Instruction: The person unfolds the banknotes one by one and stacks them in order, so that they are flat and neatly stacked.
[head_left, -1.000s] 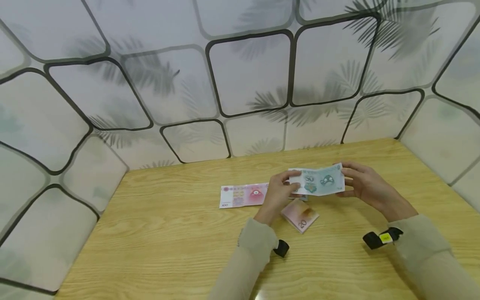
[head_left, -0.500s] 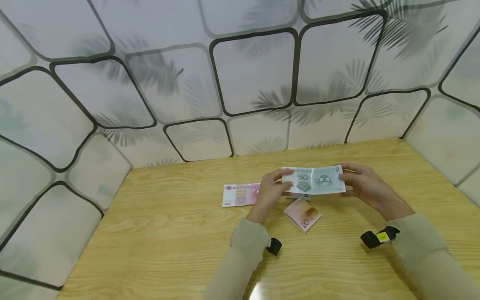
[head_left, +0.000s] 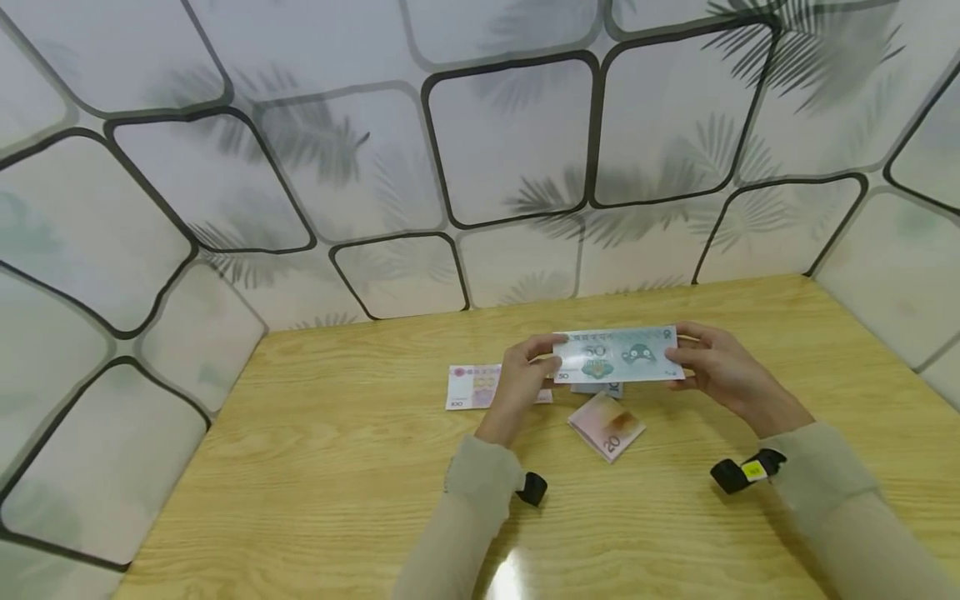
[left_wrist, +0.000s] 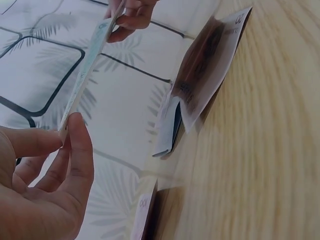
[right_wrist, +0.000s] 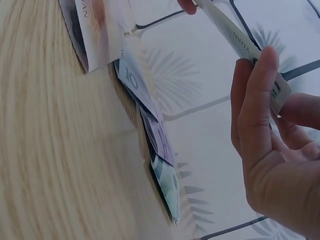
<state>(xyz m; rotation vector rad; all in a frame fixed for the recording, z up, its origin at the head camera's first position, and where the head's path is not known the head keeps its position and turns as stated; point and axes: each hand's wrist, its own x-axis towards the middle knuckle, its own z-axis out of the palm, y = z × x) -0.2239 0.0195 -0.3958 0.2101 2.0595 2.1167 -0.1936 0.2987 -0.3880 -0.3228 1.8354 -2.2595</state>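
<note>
A green 50 banknote (head_left: 615, 356) is stretched out flat above the table between both hands. My left hand (head_left: 521, 375) pinches its left end between thumb and fingers; my right hand (head_left: 720, 367) pinches its right end. Beneath and left of it lies a pink 100 banknote (head_left: 468, 387), partly covered by my left hand. A folded brownish 20 banknote (head_left: 607, 427) rests on the table just in front. Behind that, a folded bluish 10 banknote (right_wrist: 132, 80) shows in the right wrist view, with a purple folded note (right_wrist: 159, 135) and a small green folded note (right_wrist: 167, 187) beyond it.
The notes lie on a wood-grain table (head_left: 337, 467). Patterned walls (head_left: 510, 150) with dark outlines and leaf prints close off its back and sides. Black straps with small devices (head_left: 731, 475) hang at both wrists.
Both hands have shifted slightly left with the 50 banknote. Its crease has flattened as the hands pulled it straight, and the left hand now covers more of the pink note's middle.
</note>
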